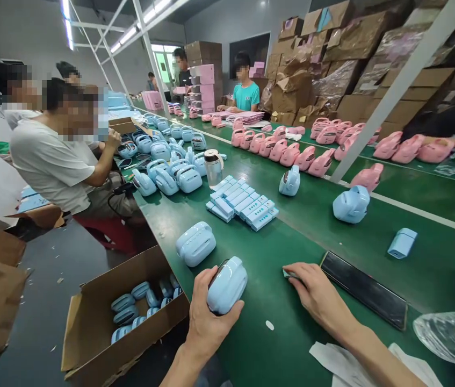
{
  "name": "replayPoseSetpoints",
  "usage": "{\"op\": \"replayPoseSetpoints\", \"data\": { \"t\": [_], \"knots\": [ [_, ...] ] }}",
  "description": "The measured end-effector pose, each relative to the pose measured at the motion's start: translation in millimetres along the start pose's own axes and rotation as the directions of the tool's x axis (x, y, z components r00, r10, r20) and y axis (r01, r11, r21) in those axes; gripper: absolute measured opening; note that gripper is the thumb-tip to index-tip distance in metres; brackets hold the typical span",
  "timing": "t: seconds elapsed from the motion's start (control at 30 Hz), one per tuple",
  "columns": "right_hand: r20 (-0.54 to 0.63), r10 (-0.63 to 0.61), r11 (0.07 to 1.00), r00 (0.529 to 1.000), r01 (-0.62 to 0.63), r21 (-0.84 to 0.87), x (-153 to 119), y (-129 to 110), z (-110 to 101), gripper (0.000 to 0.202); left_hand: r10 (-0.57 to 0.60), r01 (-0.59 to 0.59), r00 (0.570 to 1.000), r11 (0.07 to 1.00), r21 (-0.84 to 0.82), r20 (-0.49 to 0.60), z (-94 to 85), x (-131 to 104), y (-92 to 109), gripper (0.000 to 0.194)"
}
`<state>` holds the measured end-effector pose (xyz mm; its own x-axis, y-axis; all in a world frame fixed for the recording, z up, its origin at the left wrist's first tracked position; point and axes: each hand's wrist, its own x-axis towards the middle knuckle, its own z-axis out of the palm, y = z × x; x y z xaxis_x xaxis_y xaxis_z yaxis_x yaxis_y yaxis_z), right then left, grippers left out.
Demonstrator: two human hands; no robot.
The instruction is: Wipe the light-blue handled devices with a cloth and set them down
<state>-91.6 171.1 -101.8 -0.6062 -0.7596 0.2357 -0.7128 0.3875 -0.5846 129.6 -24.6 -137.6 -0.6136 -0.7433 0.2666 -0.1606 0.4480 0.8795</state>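
My left hand [207, 322] is wrapped round a light blue rounded device [229, 285] with a handle, held over the front edge of the green table. My right hand [316, 290], on the table to the right, pinches a small bluish piece [289, 274] between thumb and fingers; most of the piece is hidden. Just beyond the left hand lies another blue device [196, 244]. A stack of light blue bars [243, 201] sits farther back. Beside my right hand is a black phone-like slab [364, 289]. A small white oval piece [269, 325] rests between my hands.
Below the table's left edge, an open cardboard box [130, 322] holds several blue devices. Blue devices [187, 177], a clear jug [213, 167] and a row of pink devices [279, 150] stand farther back. A metal post [396, 97] rises at right. Several people work around the table.
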Motion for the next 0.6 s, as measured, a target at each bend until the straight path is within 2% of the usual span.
{"op": "replayPoseSetpoints", "data": {
  "t": [0.07,0.17,0.27,0.33,0.4,0.53,0.6],
  "knots": [
    [0.004,0.029,0.999,1.000,-0.029,0.033,0,-5,-1,0.020,-0.008,0.008,1.000,1.000,-0.027,0.017,0.8,-1,4,0.072],
    [0.004,0.067,0.992,0.998,-0.067,0.106,-8,-42,2,0.020,-0.059,0.062,0.998,0.994,-0.092,0.032,2.1,-3,11,0.071],
    [0.006,0.000,0.956,1.000,-0.002,0.294,-13,-87,12,0.019,-0.066,0.066,0.998,0.994,-0.088,0.002,4.6,-3,14,0.071],
    [-0.024,-0.060,0.920,0.998,0.065,0.387,-12,-106,21,0.022,-0.030,0.027,0.999,0.997,-0.077,-0.031,6.3,-4,12,0.072],
    [-0.077,-0.108,0.915,0.991,0.129,0.383,-9,-113,30,0.026,-0.004,0.001,0.999,0.998,-0.065,-0.046,7.6,-4,10,0.073],
    [-0.153,-0.209,0.909,0.966,0.250,0.333,-2,-110,42,0.031,0.047,-0.049,0.998,0.998,-0.041,-0.052,8.8,-4,5,0.075],
    [-0.185,-0.221,0.901,0.958,0.273,0.338,0,-109,45,0.032,0.080,-0.082,0.994,0.996,-0.019,-0.071,9.3,-4,5,0.075]
  ]
}}
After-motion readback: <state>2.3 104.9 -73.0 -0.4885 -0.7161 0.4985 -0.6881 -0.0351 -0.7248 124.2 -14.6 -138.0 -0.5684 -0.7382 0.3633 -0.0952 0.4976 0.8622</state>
